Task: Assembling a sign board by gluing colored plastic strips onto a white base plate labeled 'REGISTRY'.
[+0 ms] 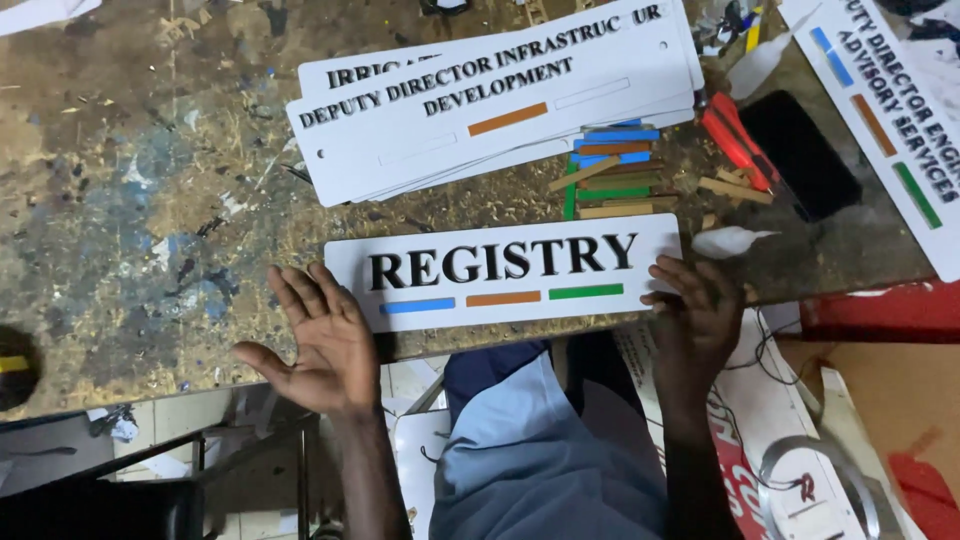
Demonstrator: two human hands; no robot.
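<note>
A white rectangular sign plate (pixel 350 270) with black lettering and blue, orange and green bars lies at the front edge of a worn, paint-stained workbench (pixel 150 200). My left hand (pixel 320 345) is at the plate's left end, palm turned up and fingers spread, holding nothing. My right hand (pixel 695 310) is at the plate's right end, with its fingers curled over that edge.
A fanned stack of similar white sign plates (pixel 500 100) lies behind. Several loose coloured strips (pixel 610 170), a red utility knife (pixel 735 140), a flat black object (pixel 800 150) and another sign plate (pixel 890 110) lie at the right. More signs and cables lie below the bench.
</note>
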